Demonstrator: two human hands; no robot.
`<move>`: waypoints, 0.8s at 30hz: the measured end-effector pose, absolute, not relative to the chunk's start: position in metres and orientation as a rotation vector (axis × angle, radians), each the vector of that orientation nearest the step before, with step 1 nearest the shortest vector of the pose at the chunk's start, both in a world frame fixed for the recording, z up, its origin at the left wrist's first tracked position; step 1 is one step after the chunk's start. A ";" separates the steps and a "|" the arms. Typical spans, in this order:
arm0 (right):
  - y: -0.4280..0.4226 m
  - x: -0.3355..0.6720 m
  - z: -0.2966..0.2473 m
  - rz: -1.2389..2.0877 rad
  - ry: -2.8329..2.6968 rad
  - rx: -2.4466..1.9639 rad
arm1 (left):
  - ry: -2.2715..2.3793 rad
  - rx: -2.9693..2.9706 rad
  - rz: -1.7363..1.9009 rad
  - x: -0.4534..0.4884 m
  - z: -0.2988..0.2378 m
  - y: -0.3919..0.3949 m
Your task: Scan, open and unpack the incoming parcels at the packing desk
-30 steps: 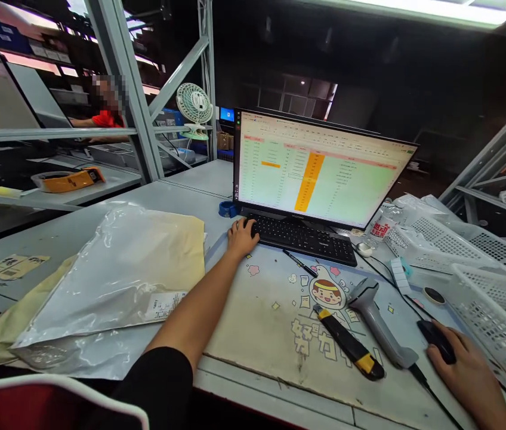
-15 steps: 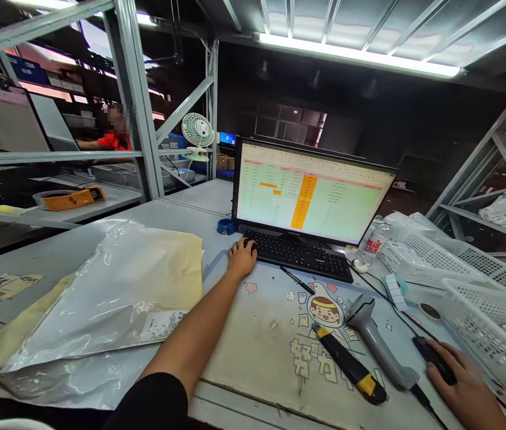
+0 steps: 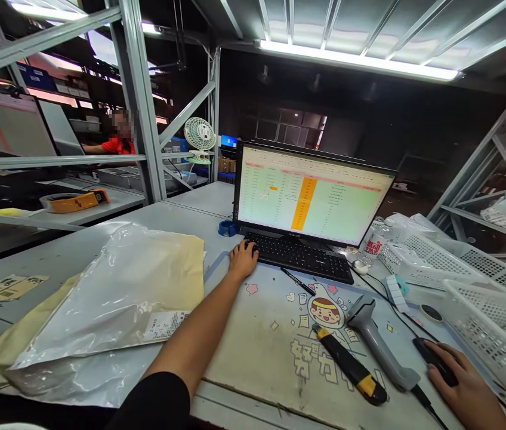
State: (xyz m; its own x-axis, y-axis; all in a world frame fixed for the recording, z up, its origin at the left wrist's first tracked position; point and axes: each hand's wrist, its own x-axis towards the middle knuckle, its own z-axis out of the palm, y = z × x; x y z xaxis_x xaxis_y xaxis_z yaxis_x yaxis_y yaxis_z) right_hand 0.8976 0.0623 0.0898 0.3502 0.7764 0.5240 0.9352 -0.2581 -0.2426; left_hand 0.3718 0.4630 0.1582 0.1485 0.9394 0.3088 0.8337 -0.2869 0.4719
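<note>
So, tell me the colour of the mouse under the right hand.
Black; the mouse shows in the head view, partly under the right hand.

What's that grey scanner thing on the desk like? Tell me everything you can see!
The grey scanner looks like smooth, hard plastic. It has a wide head and a long handle, with a black cable coming out of the handle's end. It lies on the printed desk mat, slanting, its head farther from the person. It sits between the black-and-yellow cutter and the black mouse. Neither of the person's hands touches it.
</note>
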 end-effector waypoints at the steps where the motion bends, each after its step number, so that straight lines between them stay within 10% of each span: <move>1: 0.062 0.900 0.089 -0.404 -1.495 -2.106 | 1.746 2.230 0.829 0.372 0.158 0.463; 24: 0.064 0.875 0.093 -0.541 -1.380 -2.210 | 1.760 2.241 0.812 0.370 0.158 0.468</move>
